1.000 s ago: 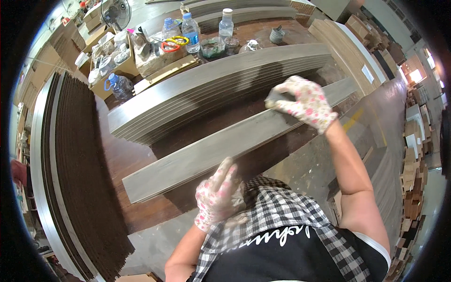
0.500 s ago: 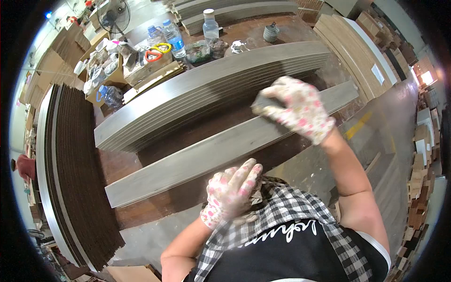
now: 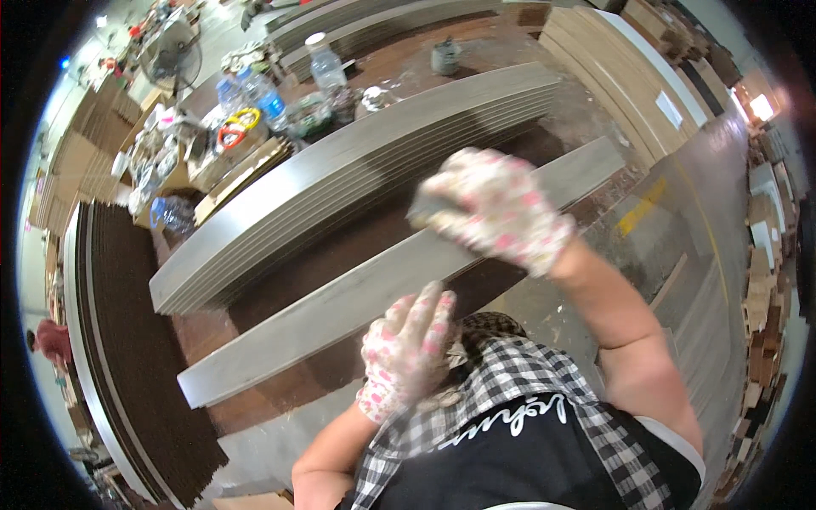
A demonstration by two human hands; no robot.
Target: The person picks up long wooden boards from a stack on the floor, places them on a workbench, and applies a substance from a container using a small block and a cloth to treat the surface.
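1. Clearly, the grey plank [image 3: 344,306] lies flat on the bench [image 3: 340,242], crosswise before the person, between the body and a stack [image 3: 365,157] of similar pieces and apart from that stack.
2. The right hand [image 3: 506,204], gloved, grips a small grey pad [image 3: 432,206] between thumb and fingers, over the middle part of the plank. Blur hides the pad's exact shape and how firmly it presses.
3. The left hand [image 3: 406,348], also gloved, has its fingers stretched out and appears to hold nothing. Its fingertips overlap the plank's near edge; whether they touch cannot be told.
4. Being long, narrow and thin, the plank should be fairly light, stiff across its width but inclined to flex along its length. Its bend in view may be mostly the lens.
5. Its face looks smooth, so gloves could slide on it; the corners and thin edges are probably the parts easiest to chip.
6. For lifting, the long edges would suit best, with the hands spread well apart either side of the middle; one end alone would likely let the other sag.
7. The pad looks light and suits a pinch at its sides, leaving its underside free.
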